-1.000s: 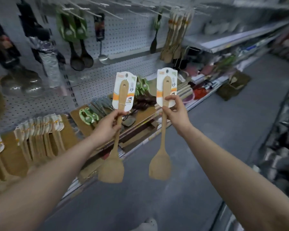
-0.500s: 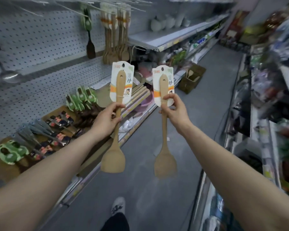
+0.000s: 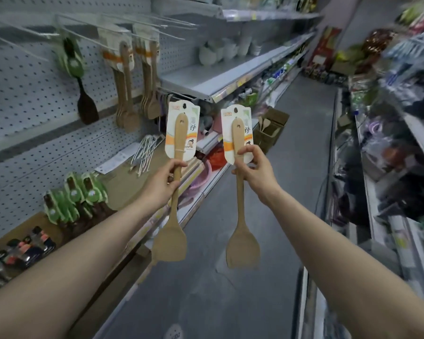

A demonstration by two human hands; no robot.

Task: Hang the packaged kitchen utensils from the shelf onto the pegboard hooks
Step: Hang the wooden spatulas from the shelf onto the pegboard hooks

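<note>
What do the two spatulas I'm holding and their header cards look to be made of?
Left spatula and right spatula: seemingly unfinished wood or bamboo, with an even, matte tan colour. Cards: probably printed card with a slight sheen; they stay flat.

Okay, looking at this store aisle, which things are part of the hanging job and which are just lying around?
Part of the job:
- left hand gripping a carded wooden spatula
- right hand pinching a second wooden spatula
- wooden spatulas already hanging on pegboard hooks

Just lying about:
- white bowls on the upper shelf
- cardboard box on the floor
- green-carded utensils on the lower shelf
</note>
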